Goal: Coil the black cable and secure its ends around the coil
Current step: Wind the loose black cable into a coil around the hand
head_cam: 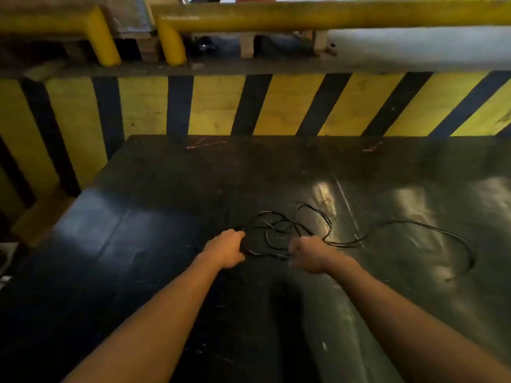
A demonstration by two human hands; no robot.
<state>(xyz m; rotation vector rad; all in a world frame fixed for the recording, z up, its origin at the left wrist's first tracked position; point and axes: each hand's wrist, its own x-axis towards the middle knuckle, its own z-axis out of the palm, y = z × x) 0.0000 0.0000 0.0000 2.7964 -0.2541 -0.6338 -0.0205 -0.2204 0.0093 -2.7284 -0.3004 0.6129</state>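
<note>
The fingers of the left hand (225, 251) are curled shut around a bunch of strands at the left side of the cable (279, 233). Those of the right hand (305, 257) are also closed into a loose fist, with a strand running out past the knuckles, so it seems to pinch the cable, though the contact itself is blurred.

The cable lies on the table (154, 189), a little nearer the near edge than the far one and about midway between the side edges. Its tangle of uneven loops sits between the two hands and just beyond them. From the right hand a long free run sweeps out toward the right edge, curves round and doubles back, so the slack lies mainly left to right, off to the right of the fingers. The right hand is the nearer one to that slack, and I judge the next gather will have to draw it in from that side toward the left hand's bunch.

Black cable on a dark, glossy table is hard to follow: where strands cross in the tangle cannot be sorted out, and both ends are lost to view. Motion blur smears the right hand. The fingertips of both hands are hidden behind the knuckles.
</note>
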